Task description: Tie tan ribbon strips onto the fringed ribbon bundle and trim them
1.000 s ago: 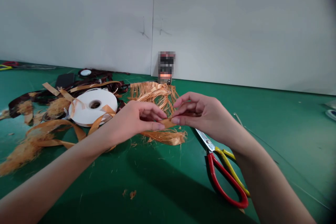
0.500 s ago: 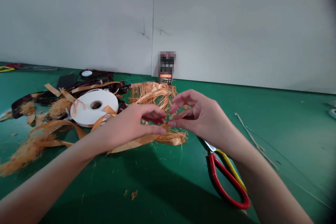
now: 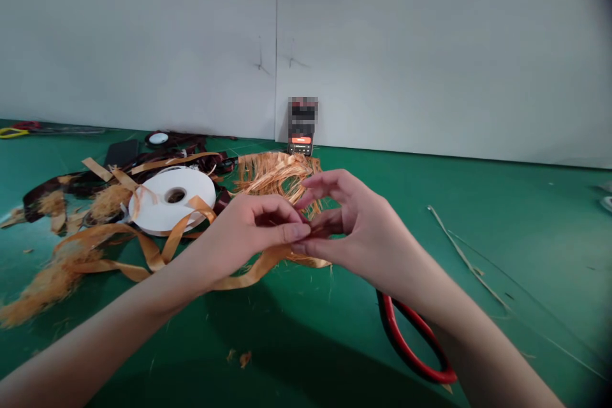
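Note:
My left hand (image 3: 248, 229) and my right hand (image 3: 349, 226) meet at the fingertips above the green table. Both pinch the end of an orange ribbon (image 3: 248, 274), which trails down and left under my left wrist toward a white ribbon spool (image 3: 172, 199). Behind my fingers lies a pile of frayed orange threads (image 3: 277, 175). Red-handled scissors (image 3: 411, 350) lie on the table under my right forearm, their blades hidden.
Loose orange and dark ribbon scraps (image 3: 71, 204) litter the left of the green table (image 3: 502, 217). A small dark device (image 3: 301, 131) stands against the white wall. A thin stick (image 3: 466, 258) lies to the right. Small orange bits (image 3: 241, 357) sit near the front.
The hands came closer together and lifted slightly, and the ribbon now hangs in a longer loop below the left hand. The right forearm now covers more of the scissors.

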Demonstrator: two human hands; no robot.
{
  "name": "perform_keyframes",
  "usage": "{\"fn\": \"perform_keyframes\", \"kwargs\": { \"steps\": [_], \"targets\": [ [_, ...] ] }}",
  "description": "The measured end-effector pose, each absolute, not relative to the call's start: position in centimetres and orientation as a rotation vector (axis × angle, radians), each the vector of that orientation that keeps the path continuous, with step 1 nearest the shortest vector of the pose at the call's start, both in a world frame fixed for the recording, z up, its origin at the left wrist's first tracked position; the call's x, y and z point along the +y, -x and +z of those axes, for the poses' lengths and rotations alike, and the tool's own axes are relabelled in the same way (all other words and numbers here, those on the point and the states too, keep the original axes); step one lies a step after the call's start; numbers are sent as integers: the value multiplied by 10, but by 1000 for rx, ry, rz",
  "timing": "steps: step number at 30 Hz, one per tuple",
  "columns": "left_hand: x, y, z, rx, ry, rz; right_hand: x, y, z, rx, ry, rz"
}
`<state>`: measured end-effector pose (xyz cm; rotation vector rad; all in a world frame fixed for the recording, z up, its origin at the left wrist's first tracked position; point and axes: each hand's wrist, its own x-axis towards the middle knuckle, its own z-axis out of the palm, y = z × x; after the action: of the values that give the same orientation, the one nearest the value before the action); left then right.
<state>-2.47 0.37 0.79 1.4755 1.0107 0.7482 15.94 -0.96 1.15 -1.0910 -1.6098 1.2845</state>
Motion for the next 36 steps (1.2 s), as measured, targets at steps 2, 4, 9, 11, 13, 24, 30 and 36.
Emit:
{"fn": "perform_keyframes", "kwargs": {
  "steps": [2,4,9,11,13,24,30,36],
  "targets": [
    [4,25,7,1019,-1431,790,-10,-159,13,-1539,1048,1343],
    [4,25,7,1037,-1385,824,-10,-159,16,-1463,1032,1365],
    [2,24,8,1049,-1287,882,-8,-160,23,-1318,1102,1317],
    [1,24,8,1045,-1302,888,-8,-162,25,-1291,1124,1319],
    [0,24,8,1053,-1327,906,-8,-162,25,-1279,1124,1354],
    [-2,24,6,933,-1317,989,-10,-159,23,-1173,1077,1403],
    [-2,24,7,978,-1314,988,-10,-160,24,-1111,1088,1466],
    [0,22,7,972,-1455,981,-10,-157,24,-1147,1145,1447]
  ]
}}
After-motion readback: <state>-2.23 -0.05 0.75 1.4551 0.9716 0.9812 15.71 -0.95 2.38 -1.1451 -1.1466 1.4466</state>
